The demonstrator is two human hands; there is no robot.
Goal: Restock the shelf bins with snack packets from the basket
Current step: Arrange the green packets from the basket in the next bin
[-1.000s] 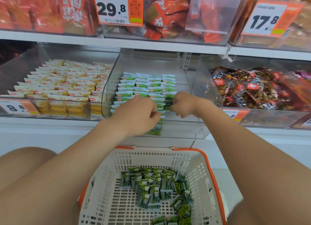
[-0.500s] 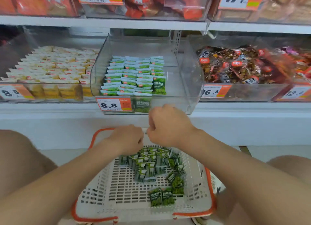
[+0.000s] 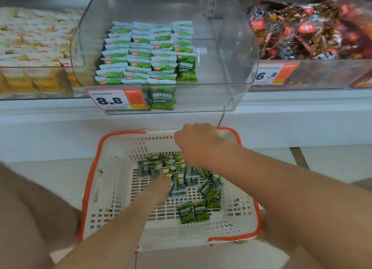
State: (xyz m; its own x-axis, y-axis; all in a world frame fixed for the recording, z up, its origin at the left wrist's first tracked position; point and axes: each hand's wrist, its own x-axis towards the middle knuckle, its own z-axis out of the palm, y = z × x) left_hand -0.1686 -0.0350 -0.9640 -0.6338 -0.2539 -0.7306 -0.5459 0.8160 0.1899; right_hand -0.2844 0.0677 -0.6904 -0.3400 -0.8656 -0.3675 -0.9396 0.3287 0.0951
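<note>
Over one basket | left hand among green packets | right hand curled above them | both grips unclear | three bins

White shelf ledge above pale floor.

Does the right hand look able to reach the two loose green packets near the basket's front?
Probably yes: the two loose packets lie uncovered on the floor of the basket, and the left hand is in the pile farther back, clear of the right hand.
</note>
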